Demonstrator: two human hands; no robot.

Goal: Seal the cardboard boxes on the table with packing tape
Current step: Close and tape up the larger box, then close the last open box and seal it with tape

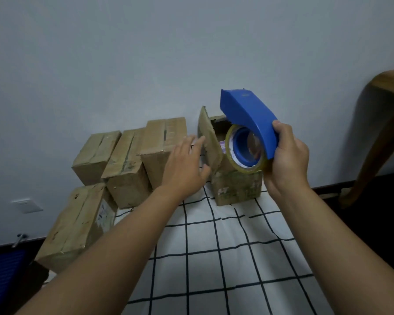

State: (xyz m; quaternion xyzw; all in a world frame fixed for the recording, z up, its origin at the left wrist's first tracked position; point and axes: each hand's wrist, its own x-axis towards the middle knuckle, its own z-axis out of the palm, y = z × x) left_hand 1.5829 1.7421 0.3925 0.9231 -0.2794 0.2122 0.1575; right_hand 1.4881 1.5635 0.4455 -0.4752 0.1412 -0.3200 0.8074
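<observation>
While your right hand [287, 155] grips the blue tape dispenser [248, 119] by its curved cover, roll of clear packing tape [243, 151] hanging below, your left hand [187, 164] reaches out flat, fingers spread, holding nothing, right at the raised flap [208, 137] of the open cardboard box [237, 185]. That box stands at the far side of the table [225, 258] on its checked cloth, against the wall. Four more boxes [123, 164] sit to its left, flaps down. Best move, I'd say: press that flap fully flat first, hold it there, then lay tape along the seam from the far edge toward you. Both forearms stretch forward, dispenser held raised just in front of the box opening, not yet touching cardboard.
</observation>
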